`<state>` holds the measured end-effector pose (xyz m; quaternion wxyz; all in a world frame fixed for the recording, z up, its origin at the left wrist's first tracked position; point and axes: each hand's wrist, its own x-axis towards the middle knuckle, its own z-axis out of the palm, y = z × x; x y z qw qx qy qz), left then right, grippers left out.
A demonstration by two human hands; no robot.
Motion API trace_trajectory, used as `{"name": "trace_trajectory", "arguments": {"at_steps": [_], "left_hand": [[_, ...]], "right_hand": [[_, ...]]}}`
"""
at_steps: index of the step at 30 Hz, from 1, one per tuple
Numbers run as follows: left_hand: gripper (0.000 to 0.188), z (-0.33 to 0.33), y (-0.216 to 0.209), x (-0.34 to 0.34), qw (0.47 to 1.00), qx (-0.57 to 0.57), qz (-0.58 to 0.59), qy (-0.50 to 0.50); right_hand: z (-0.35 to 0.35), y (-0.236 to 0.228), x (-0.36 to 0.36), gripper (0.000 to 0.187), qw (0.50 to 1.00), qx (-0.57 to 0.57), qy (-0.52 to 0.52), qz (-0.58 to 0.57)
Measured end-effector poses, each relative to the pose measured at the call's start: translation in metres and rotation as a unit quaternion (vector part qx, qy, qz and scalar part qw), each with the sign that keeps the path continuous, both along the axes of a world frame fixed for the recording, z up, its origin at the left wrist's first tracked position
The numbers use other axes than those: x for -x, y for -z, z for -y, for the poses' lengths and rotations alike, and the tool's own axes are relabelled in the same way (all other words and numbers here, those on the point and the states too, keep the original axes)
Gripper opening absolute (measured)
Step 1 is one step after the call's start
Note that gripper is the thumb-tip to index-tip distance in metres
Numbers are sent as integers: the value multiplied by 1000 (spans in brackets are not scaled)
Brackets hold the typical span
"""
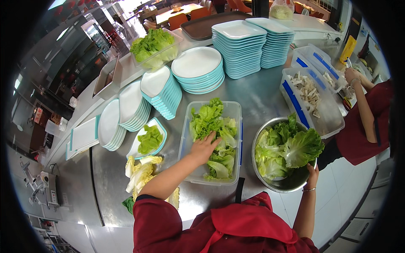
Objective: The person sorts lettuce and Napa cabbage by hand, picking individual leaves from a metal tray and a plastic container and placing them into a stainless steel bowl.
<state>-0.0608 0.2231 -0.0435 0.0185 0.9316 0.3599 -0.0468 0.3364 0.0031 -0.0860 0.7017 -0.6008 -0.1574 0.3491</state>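
Left hand (204, 148), fingers spread, unclenched, rested on lettuce (211, 119) in one clear tub (197, 173), frame centre. Right hand (311, 177) gripped the rim of one steel bowl (292, 184) of leaves (287, 147), right of centre. Two tall plate stacks (239, 52) stood on the worktop (257, 95), upper centre; one dish (134, 149) of greens (150, 140), left of centre.

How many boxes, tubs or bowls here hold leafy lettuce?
3: a clear box under the left hand, a metal bowl held by the right hand, and a clear tub behind stacked plates. More may be hidden.
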Motion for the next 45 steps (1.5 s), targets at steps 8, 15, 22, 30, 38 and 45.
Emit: {"name": "trace_trajectory", "arguments": {"at_steps": [8,15,22,30,38,45], "left_hand": [[36,-19,7,0,990,-64,123,-29],[18,-35,-42,-9,937,-22,298,-178],[25,-60,-63,-5,844,94,468,-242],[23,-65,-95,13,864,116,426,-243],[46,-52,-74,14,945,-12,168,-280],[42,-23,-57,4,956,-21,185,-226]], "right_hand": [[2,6,-4,31,1000,-14,-7,-18],[3,8,-7,32,1000,-4,-4,-11],[4,11,-9,31,1000,-9,-3,-7],[1,5,-4,30,1000,-7,-1,-3],[0,0,0,30,1000,-14,4,-24],[-1,-2,2,32,1000,-9,9,-27]]}}
